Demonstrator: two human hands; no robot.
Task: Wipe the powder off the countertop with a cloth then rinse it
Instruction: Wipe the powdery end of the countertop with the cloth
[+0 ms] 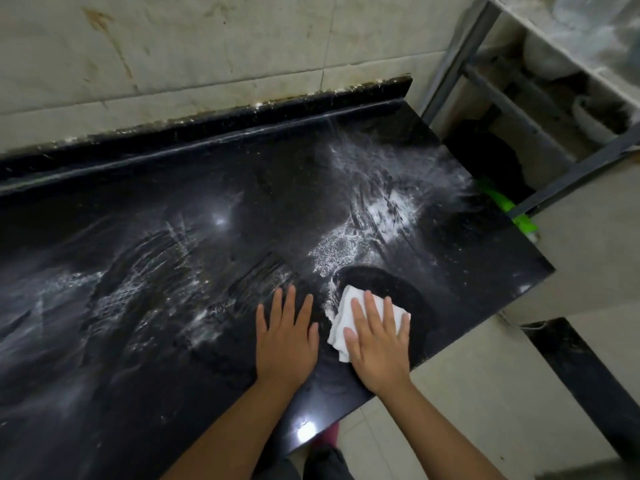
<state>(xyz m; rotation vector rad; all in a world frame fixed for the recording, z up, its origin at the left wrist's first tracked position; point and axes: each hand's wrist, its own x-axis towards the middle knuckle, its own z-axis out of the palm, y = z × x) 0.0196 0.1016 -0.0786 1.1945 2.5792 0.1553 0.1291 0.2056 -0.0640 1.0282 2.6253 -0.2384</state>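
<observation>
Under the right palm: the fingers (pixel 377 318) lie straight and slightly spread, flat on the cloth (pixel 341 325), pressing it down without curling round it
Right hand: the right hand (pixel 379 341) covers most of the cloth, near the front right corner of the countertop (pixel 173 375)
Left hand: the left hand (pixel 285 341) rests flat just beside it, fingers straight and apart, holding nothing, bracing on the bare stone
Cloth: white, soft and crumpled, bunched under the palm with folds showing at its left and far edges; light and limp, so it will slide and bunch unless pressed from above
Where to hold: flat palm over the middle for wiping; for rinsing, gather the loose left edge into the fist
Cleared patch: a dark arc just beyond the cloth reads as wiped stone
Powder: white powder (pixel 388 209) lies thickest beyond the arc, with thinner smears well to the left
Surface: glossy black stone, probably slick; whether it is damp is hard to tell in the glare
Progress: wiping looks barely begun, rinsing not yet done
Beyond the counter: a stained tiled wall (pixel 207 46) behind, a metal rack (pixel 519 109) to the right
</observation>
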